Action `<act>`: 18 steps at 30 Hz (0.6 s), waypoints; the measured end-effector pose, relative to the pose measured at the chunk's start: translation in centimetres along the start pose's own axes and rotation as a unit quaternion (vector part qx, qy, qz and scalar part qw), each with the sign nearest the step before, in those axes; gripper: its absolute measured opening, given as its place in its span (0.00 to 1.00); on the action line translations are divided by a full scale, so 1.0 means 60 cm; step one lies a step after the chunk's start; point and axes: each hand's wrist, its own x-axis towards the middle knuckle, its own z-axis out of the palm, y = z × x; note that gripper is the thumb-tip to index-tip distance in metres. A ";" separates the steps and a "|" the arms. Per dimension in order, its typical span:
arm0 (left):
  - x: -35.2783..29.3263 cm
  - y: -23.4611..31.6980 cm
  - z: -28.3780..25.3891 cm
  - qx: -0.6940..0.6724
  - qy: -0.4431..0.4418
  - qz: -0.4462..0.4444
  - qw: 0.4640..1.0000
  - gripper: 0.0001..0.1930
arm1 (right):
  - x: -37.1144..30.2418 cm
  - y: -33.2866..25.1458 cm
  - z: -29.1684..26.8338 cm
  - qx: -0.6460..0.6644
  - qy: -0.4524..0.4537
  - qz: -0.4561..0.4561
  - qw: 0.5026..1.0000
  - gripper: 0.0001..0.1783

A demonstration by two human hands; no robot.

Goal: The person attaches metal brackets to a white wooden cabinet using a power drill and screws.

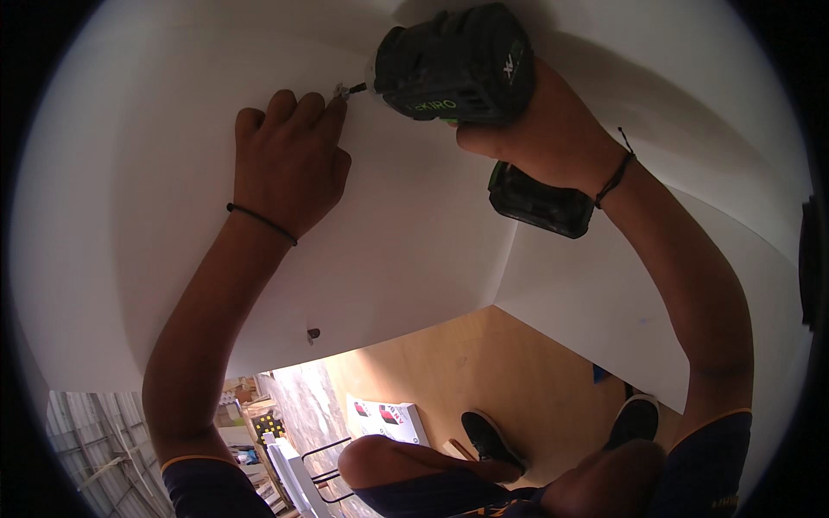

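My right hand [557, 138] is wrapped round the grip of a black cordless drill driver [453, 69] with green trim. Its battery [542, 203] shows below my wrist. The driver points left, and its dark bit [357, 88] meets a small metal fitting [340, 91] on a white panel [414, 216]. Against that panel my left hand [292, 160] lies with its fingers bent and close together. The index fingertip presses at the fitting, which it partly covers. What the other left fingertips touch is hard to make out.
Another white panel [587, 285] meets the first at a corner on the right. A small dark fitting [313, 333] sits near the first panel's lower edge. Below are a wood-coloured floor [449, 363], a white printed box [389, 418], my legs and dark shoes, and stacked clutter at lower left.
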 end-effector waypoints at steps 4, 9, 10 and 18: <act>0.000 -0.002 0.007 0.002 0.020 0.010 1.000 0.24 | 0.000 0.011 0.003 -0.017 0.014 -0.029 0.999 0.15; 0.000 -0.001 0.004 0.013 -0.004 0.003 1.000 0.25 | 0.001 0.012 0.004 -0.012 0.005 -0.022 1.000 0.15; 0.001 -0.001 0.005 0.011 0.000 0.004 1.000 0.25 | 0.002 0.013 0.005 -0.012 0.006 -0.025 1.000 0.15; 0.002 -0.002 0.008 0.003 0.020 0.012 1.000 0.25 | 0.009 0.017 0.006 -0.036 0.018 -0.054 0.998 0.15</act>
